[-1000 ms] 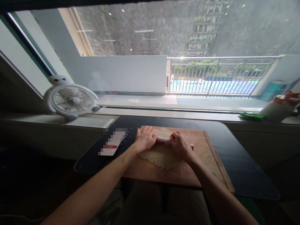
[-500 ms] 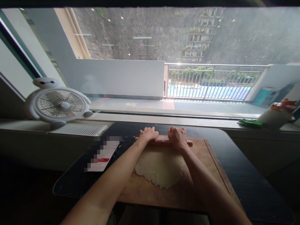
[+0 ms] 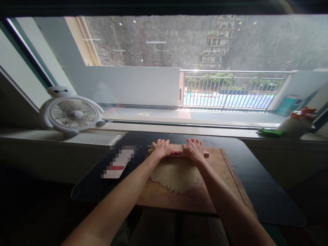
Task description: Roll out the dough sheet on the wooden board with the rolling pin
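A wooden rolling pin (image 3: 176,153) with red print lies across the far part of a flattened sheet of dough (image 3: 175,177). The dough is pale, with a ragged near edge, and rests on a wooden board (image 3: 217,174). My left hand (image 3: 161,148) presses over the left part of the pin, fingers bent forward across it. On the right part, my right hand (image 3: 194,148) lies over the pin in the same way, its fingertips pointing away from me. The pin's right end sticks out past my right hand; its left end is mostly hidden.
The board sits on a dark table (image 3: 256,171). Left of my forearm lies a phone-like flat object (image 3: 119,164), partly blurred out. A white fan (image 3: 77,112) stands on the window ledge at left. A pale figure (image 3: 297,124) and green cloth (image 3: 270,132) are at right.
The rolling pin has turned, bringing a red printed patch up between my hands. My right fingers have gone from curled to reaching further over it. The whole view has shifted slightly.
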A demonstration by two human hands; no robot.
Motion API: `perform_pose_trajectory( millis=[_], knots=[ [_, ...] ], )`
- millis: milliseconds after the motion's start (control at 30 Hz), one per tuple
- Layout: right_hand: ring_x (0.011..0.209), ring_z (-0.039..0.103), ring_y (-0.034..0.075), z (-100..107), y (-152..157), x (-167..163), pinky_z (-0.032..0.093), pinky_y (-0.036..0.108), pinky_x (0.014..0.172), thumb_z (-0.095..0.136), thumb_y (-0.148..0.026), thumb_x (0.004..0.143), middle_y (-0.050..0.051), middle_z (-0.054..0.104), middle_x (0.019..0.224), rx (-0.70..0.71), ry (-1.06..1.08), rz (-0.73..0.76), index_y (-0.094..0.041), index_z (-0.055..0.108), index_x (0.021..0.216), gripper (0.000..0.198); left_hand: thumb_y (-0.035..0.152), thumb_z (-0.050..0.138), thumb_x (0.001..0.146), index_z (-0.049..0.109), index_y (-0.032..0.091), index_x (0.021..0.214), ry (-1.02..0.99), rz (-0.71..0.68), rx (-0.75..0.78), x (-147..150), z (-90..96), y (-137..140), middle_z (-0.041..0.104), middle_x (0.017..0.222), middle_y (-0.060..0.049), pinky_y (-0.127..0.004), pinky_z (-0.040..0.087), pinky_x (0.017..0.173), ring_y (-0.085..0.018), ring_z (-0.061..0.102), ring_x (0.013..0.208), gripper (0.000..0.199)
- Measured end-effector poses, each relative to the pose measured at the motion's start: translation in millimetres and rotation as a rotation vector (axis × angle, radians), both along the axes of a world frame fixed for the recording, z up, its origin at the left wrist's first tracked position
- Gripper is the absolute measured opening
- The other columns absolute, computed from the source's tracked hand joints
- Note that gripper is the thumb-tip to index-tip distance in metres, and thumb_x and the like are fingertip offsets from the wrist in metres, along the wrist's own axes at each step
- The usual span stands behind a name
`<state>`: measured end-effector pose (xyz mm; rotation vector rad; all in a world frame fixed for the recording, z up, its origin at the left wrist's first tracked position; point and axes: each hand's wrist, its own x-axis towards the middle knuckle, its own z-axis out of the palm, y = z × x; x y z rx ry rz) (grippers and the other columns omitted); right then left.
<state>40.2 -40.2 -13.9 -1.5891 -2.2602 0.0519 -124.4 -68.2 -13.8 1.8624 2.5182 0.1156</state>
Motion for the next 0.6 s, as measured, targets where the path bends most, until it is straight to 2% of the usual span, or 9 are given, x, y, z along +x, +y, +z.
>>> perform_pose_trajectory(
  millis=[200, 467, 600],
  knots=[
    [0.100, 0.043, 0.025, 1.9, 3.3, -3.2, 0.024, 0.038, 0.088, 0.033, -0.036, 0.083, 0.012, 0.056, 0.103, 0.049, 0.007, -0.018, -0.017, 0.060, 0.096, 0.036, 0.040, 0.024, 0.083, 0.054, 0.025, 0.112, 0.032, 0.036, 0.100, 5.2, 2.5, -1.8, 0.053, 0.122, -0.006, -0.046, 0.026, 0.096, -0.025, 0.040, 0.115, 0.045],
    [0.100, 0.045, 0.025, 4.2, 56.8, -23.7, 0.031, 0.035, 0.083, 0.037, -0.032, 0.082, 0.013, 0.057, 0.104, -0.078, -0.007, -0.035, -0.015, 0.059, 0.100, 0.033, 0.039, 0.032, 0.078, 0.058, 0.021, 0.103, -0.002, 0.076, 0.085, -15.2, 2.1, 41.9, 0.057, 0.114, -0.010, -0.047, 0.034, 0.088, -0.027, 0.045, 0.109, 0.040],
    [0.101, 0.045, 0.025, 1.1, 69.6, -28.7, 0.032, 0.035, 0.081, 0.038, -0.032, 0.081, 0.013, 0.057, 0.105, -0.104, -0.014, -0.029, -0.015, 0.059, 0.101, 0.034, 0.037, 0.032, 0.077, 0.058, 0.021, 0.102, -0.005, 0.081, 0.091, -20.1, -0.3, 50.9, 0.057, 0.114, -0.011, -0.046, 0.034, 0.088, -0.027, 0.045, 0.109, 0.039]
  ],
)
